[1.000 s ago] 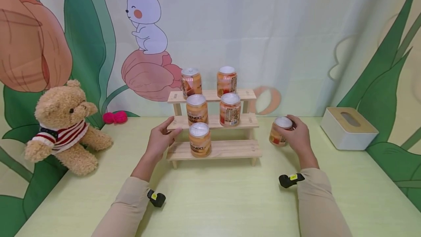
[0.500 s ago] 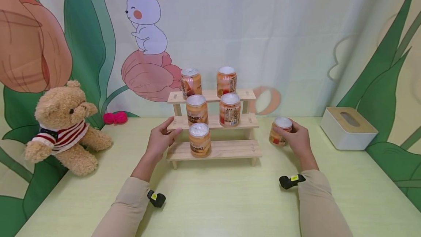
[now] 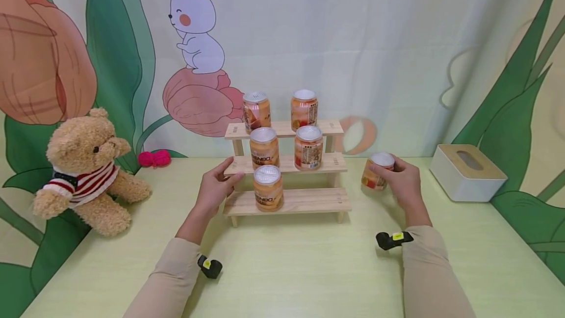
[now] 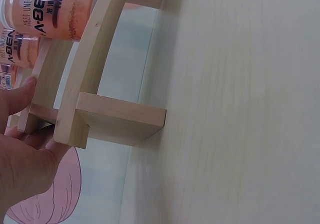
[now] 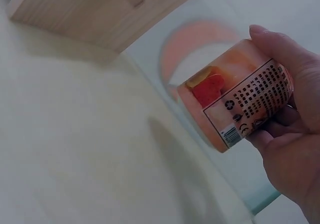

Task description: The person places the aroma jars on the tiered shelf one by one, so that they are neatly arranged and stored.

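Observation:
My right hand grips an orange-labelled can with a pale silver lid, to the right of the stepped wooden shelf. Tilted in the right wrist view, the can is off the table, its printed label and barcode showing. My left hand holds the left end of the shelf's middle step, thumb on top and fingers beneath in the left wrist view. Two like cans stand on the top step, two on the middle step, and one can on the left part of the bottom step.
A teddy bear in a striped sweater sits on the left, near a pink bow-shaped item. At the right stands a white tissue box with a wooden lid. A printed curtain hangs behind the table.
My right hand has lifted the can off the table and tilted it, moving it slightly right. My left hand and the cans on the shelf have stayed put.

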The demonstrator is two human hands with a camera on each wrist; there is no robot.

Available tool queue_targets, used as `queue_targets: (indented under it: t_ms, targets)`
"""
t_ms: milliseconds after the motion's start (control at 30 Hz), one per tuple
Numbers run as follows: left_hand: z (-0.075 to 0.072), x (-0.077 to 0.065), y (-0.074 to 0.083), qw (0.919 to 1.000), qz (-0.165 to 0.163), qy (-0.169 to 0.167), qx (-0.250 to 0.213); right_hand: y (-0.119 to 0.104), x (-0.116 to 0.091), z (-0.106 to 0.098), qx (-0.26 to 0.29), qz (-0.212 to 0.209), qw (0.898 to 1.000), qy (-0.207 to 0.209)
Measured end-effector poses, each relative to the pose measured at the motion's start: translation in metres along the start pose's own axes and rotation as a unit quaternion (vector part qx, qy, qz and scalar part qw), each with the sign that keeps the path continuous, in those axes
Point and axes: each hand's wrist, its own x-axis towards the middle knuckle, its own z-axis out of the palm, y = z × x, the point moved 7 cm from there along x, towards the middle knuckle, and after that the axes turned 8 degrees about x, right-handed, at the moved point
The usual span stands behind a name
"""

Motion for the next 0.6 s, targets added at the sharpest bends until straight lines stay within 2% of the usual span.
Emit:
queue_targets:
  t_ms: [233,467,600]
  targets:
    - [0.000,-0.001,0.001,1.0000,0.001,-0.003,-0.002,-0.040,-0.004,-0.001,0.015,-0.065,0.996,-0.052]
    - [0.001,-0.001,0.001,1.0000,0.004,-0.006,-0.005,-0.078,-0.016,0.000,-0.042,-0.100,0.988,-0.113]
    - [0.001,-0.002,0.001,0.9999,0.004,-0.009,-0.005,-0.099,-0.024,0.002,-0.063,-0.118,0.982,-0.132]
